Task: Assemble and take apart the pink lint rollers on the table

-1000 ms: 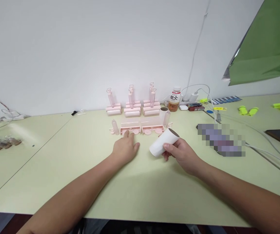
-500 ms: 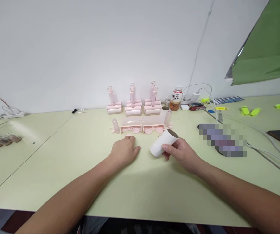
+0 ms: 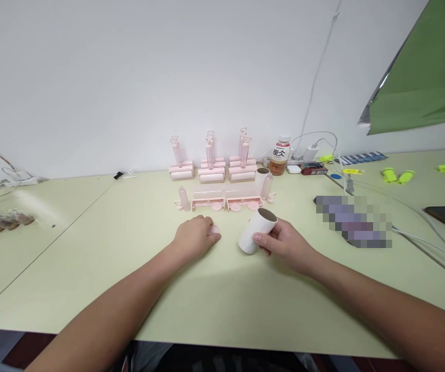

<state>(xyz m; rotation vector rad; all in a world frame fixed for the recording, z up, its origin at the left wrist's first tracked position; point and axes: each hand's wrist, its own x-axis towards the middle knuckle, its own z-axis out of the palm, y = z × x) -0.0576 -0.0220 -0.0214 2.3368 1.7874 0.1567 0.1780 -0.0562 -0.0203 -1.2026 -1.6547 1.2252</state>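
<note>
My right hand (image 3: 284,244) grips a white paper roll (image 3: 254,235) with a brown core, thumb across its side. The roll is tilted, its hollow end up towards the far right. Low on the table, my left hand (image 3: 195,237) has its fingers and thumb around a small pale pink disc (image 3: 213,230), partly hidden by the fingers. Beyond the hands lie two open pink cases (image 3: 208,203) with clear lids and round pink discs (image 3: 253,205) in front. A small pink bottle (image 3: 184,199) stands on their left, another pink bottle (image 3: 267,187) on their right.
Several pink holders with upright pink bottles (image 3: 210,155) line the wall. Right of them stand a second paper roll (image 3: 260,178), a drink bottle (image 3: 280,156) and white cables. A blurred-out phone-like object (image 3: 352,222) lies right; neon yellow pieces (image 3: 396,176) lie farther off.
My left hand has drawn slightly nearer, with the pink disc now showing between its thumb and fingers. My right hand has tipped the paper roll more upright and moved it slightly left.
</note>
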